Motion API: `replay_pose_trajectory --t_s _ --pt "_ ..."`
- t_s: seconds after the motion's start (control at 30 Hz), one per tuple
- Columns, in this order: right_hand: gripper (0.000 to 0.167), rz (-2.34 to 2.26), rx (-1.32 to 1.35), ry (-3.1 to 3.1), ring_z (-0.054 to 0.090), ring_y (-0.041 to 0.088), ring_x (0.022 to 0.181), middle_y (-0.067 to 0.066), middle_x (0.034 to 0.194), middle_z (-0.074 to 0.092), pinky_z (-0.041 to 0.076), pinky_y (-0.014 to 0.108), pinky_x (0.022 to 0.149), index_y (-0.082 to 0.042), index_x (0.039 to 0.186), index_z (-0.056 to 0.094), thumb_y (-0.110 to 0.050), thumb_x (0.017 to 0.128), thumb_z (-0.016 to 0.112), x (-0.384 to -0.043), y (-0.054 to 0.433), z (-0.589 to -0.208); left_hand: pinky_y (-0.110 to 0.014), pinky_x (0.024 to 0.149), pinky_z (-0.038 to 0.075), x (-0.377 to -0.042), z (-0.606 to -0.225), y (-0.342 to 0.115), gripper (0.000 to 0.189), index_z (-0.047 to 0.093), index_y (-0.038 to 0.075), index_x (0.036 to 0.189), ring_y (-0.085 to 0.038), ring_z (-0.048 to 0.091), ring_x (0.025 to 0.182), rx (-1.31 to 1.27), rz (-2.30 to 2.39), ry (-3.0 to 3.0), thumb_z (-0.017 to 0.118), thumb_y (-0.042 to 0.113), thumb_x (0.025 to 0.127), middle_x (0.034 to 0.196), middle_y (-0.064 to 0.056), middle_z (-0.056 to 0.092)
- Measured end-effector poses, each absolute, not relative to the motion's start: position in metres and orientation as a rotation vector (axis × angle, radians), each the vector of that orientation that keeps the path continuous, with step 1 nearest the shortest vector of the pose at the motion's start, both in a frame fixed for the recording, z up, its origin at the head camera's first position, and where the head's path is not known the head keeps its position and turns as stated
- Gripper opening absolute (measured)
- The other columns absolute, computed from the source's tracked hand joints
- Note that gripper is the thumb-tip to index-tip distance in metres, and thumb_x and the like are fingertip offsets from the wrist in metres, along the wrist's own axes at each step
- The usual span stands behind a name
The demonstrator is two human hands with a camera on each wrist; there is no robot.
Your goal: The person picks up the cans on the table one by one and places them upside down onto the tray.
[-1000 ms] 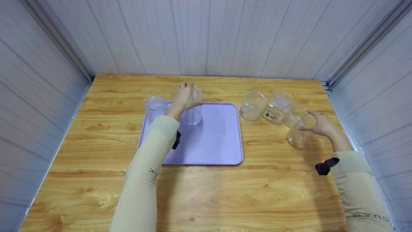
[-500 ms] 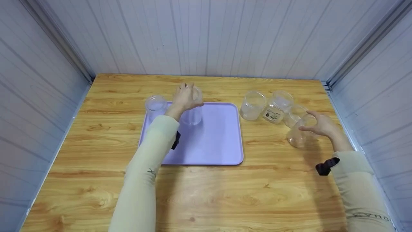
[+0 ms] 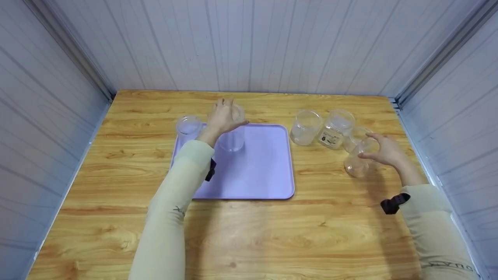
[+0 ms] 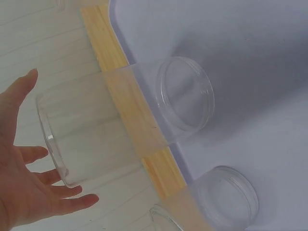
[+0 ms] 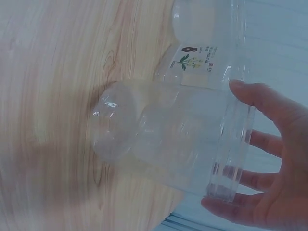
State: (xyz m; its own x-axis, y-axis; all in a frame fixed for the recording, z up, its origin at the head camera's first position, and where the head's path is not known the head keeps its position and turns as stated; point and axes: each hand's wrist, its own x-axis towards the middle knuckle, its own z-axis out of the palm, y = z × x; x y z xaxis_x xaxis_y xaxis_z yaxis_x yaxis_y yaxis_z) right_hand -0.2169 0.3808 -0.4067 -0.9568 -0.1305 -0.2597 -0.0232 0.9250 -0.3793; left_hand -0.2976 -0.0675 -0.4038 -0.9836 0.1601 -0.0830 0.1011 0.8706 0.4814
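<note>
My left hand [image 3: 223, 118] is over the top of a clear plastic jar [image 3: 232, 140], which stands upside down near the back edge of a lilac tray [image 3: 260, 163]. In the left wrist view its thumb stands off the jar wall, and the spread fingertips are right at the upper end. My right hand [image 3: 385, 149] grips another clear jar [image 5: 168, 139] by its threaded rim, thumb on one side and fingers on the other. That jar's round base faces the table, slightly tilted. A further clear jar [image 3: 188, 130] stands on the tray's back left corner.
Right of the tray stand a clear jar [image 3: 306, 128], a jar with a printed label [image 3: 330, 138] and another clear jar [image 3: 352, 142], close to the right hand's jar. Pale panel walls [image 3: 249, 46] rise behind and beside the wooden table [image 3: 280, 241].
My right hand and its jar have shifted slightly left. The left hand has moved a little upward, its thumb out from the jar, which stays in place on the tray.
</note>
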Motion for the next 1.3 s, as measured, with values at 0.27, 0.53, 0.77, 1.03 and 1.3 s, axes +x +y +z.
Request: replay_pose_trajectory --t_s 0.27,0.53,0.77,1.03,1.3 --pt "0.083 -0.575 -0.177 2.844 0.017 0.055 0.117 0.039 0.129 0.025 0.019 0.068 0.088 0.002 0.135 0.028 -0.040 0.075 0.067 -0.214 0.367 -0.400 -0.053 0.098 0.024 -0.293 -0.394 -0.064 0.090 0.024 0.010 0.140 -0.033 0.018 0.129 0.259 0.675 2.991 0.063 0.053 0.072 0.140 -0.017 0.023" --pt "0.086 -0.581 -0.211 2.865 0.020 0.053 0.118 0.035 0.130 0.028 0.021 0.067 0.087 -0.002 0.137 0.028 -0.047 0.074 0.066 -0.210 0.350 -0.391 -0.053 0.098 0.024 -0.283 -0.384 -0.059 0.084 0.023 0.008 0.140 -0.033 0.016 0.130 0.356 0.677 3.005 0.062 0.047 0.077 0.141 -0.017 0.023" --pt "0.086 -0.629 -0.216 2.887 0.020 0.053 0.118 0.034 0.133 0.026 0.021 0.068 0.086 -0.003 0.137 0.029 -0.047 0.073 0.066 -0.207 0.340 -0.388 -0.052 0.099 0.024 -0.274 -0.383 -0.058 0.079 0.024 0.005 0.139 -0.034 0.015 0.130 0.419 0.755 3.026 0.062 0.041 0.080 0.141 -0.017 0.023" --pt "0.079 -0.819 -0.322 2.975 0.039 0.047 0.105 0.029 0.129 0.034 0.035 0.060 0.081 -0.003 0.133 0.037 -0.040 0.072 0.071 -0.201 0.332 -0.396 -0.046 0.102 0.020 -0.263 -0.386 -0.059 0.075 0.027 0.002 0.137 -0.034 0.018 0.129 0.464 0.911 3.065 0.061 0.038 0.081 0.139 -0.019 0.026" --pt "0.076 -0.985 -0.359 2.998 0.034 0.042 0.113 0.025 0.129 0.034 0.036 0.054 0.088 -0.001 0.130 0.040 -0.034 0.071 0.074 -0.197 0.325 -0.408 -0.039 0.104 0.020 -0.251 -0.390 -0.056 0.073 0.028 0.001 0.137 -0.031 0.023 0.127 0.511 1.050 3.077 0.061 0.037 0.082 0.138 -0.018 0.028"
